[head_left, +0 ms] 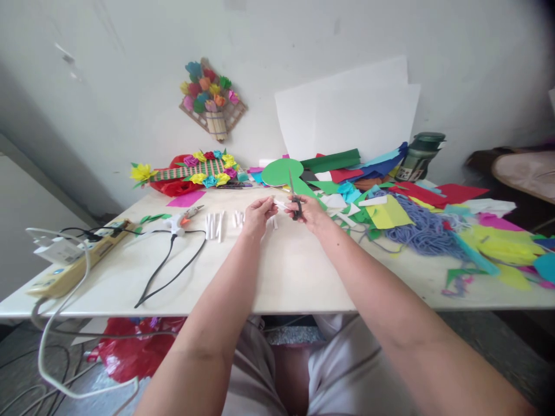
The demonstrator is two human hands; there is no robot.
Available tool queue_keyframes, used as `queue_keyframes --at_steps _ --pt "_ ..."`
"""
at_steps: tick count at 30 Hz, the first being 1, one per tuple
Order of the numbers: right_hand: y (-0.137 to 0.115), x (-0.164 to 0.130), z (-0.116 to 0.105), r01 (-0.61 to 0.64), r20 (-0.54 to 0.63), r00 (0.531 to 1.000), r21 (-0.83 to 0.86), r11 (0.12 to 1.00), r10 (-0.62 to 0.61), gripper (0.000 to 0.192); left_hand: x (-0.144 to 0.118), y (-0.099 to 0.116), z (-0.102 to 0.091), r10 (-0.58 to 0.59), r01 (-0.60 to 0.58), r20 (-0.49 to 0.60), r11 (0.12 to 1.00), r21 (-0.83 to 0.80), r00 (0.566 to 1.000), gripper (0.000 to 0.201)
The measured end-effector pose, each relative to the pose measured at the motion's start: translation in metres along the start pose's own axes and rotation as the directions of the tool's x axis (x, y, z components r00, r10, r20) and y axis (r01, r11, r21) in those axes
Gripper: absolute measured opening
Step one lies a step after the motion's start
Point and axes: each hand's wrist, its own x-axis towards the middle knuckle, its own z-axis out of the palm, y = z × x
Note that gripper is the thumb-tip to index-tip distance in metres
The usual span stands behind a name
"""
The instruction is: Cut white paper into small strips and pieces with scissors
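Between my two hands, over the middle of the table, is a thin white paper roll [281, 204]. My left hand [259, 212] pinches its left end. In my right hand [309, 210] is a pair of scissors [296, 202] with dark handles, blades pointing up and away from me; the right fingers also seem to touch the roll's other end. Short white paper rolls [214, 226] lie in a row left of my left hand, and several more are partly hidden behind it. Just beyond the hands lies a round green paper piece [281, 172].
A white glue gun [176, 223] with a looped black cord lies at left, near a power strip [82, 260]. Coloured paper scraps [390, 215] and a heap of blue-grey yarn [422, 228] cover the right side. A dark green bottle [420, 156] stands behind.
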Motion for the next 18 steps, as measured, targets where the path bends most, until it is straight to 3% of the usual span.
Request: queue_keyframes --at_steps 4,11,14,18 --pt "0.003 0.001 0.000 0.026 0.017 1.000 -0.120 0.992 -0.024 0.028 0.002 0.001 -0.002 -0.026 0.027 -0.066 1.000 0.017 0.997 0.028" --pt "0.002 0.006 -0.010 0.212 0.135 0.976 -0.387 0.898 -0.172 0.033 0.006 0.006 -0.009 -0.049 0.053 -0.166 0.999 0.015 0.985 0.016" --pt "0.002 0.009 -0.020 0.284 0.230 0.955 -0.540 0.792 -0.186 0.037 0.007 0.007 -0.012 -0.064 0.067 -0.176 0.998 0.008 0.982 0.012" --pt "0.001 0.009 -0.028 0.386 0.303 0.922 -0.752 0.534 -0.240 0.041 0.006 0.011 -0.015 -0.080 0.083 -0.205 0.997 0.004 0.976 0.012"
